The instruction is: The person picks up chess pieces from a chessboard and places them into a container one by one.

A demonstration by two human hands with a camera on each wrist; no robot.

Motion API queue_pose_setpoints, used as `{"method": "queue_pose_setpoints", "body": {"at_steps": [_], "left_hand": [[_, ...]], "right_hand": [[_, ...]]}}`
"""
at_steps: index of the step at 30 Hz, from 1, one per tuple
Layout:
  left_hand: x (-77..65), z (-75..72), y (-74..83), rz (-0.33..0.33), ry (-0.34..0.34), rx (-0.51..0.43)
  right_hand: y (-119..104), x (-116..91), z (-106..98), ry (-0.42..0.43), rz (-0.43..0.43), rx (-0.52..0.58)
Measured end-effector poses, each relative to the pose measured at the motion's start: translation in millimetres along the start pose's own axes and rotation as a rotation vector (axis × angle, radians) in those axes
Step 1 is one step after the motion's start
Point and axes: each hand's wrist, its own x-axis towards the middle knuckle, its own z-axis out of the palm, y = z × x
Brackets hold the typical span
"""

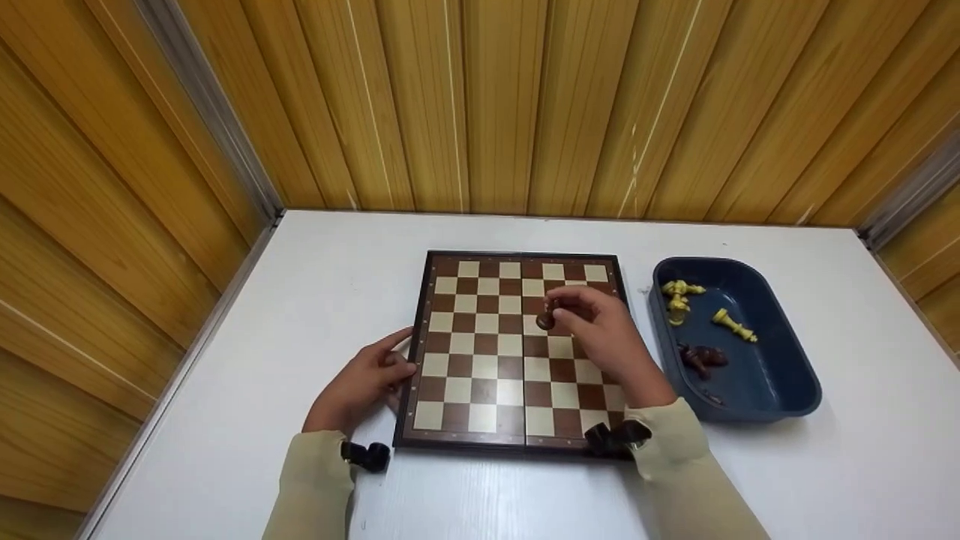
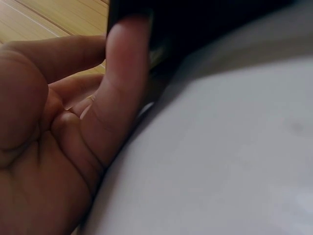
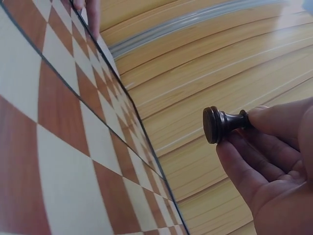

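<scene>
A dark brown chess piece [image 1: 546, 321] hangs over the right half of the chessboard [image 1: 484, 367], pinched between the thumb and fingers of my right hand [image 1: 604, 334]. In the right wrist view the round base of the chess piece [image 3: 215, 125] points away from the palm; its top is hidden by the fingers. My left hand [image 1: 367, 382] holds the board's left edge. The left wrist view shows fingers [image 2: 124, 63] of that hand bent against the dark side of the board.
A dark blue tray [image 1: 814, 386] stands right of the board. Several yellow chess pieces [image 1: 735, 325] and dark brown pieces [image 1: 705, 358] lie in it. The white table [image 1: 315, 277] is bounded by wood-patterned walls [image 1: 495, 112] at the back and sides.
</scene>
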Motion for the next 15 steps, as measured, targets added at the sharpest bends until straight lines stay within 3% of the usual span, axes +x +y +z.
{"method": "queue_pose_setpoints", "body": {"at_steps": [7,15], "left_hand": [[0.2,0.3,0.9,-0.003,-0.002,0.021],[0.0,-1.5,3.0,-0.003,-0.008,0.045]], "right_hand": [[-7.4,-4.4,-12.0,0.051,0.015,-0.058],[-16.5,-8.5,-27.4,0.052,-0.036,0.001]]}}
